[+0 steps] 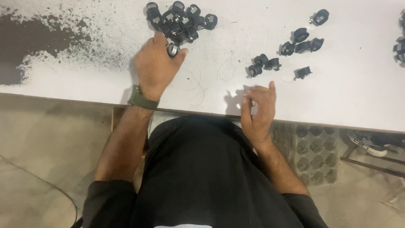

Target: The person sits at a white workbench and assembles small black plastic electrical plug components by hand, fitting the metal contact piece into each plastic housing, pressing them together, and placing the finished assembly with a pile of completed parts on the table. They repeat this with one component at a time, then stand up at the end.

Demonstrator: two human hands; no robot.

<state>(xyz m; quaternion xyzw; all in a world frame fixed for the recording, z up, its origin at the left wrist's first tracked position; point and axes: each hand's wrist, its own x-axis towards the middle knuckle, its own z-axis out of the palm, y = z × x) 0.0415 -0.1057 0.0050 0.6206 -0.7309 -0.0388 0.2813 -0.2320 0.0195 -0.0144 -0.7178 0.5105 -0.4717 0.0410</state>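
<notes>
Left hand grips a caster wheel just below the caster pile.

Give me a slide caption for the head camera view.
Left hand grips a caster wheel beside a pile on a white table.

Place: a workshop or small assembly bench.
Bench: a worn white worktop with a dark patch where the coating has flaked off.
Stock: loose black caster wheels in heaps.
Floor: bare, dusty concrete.

White tabletop – dark worn patch at one corner, bare concrete floor below
</notes>
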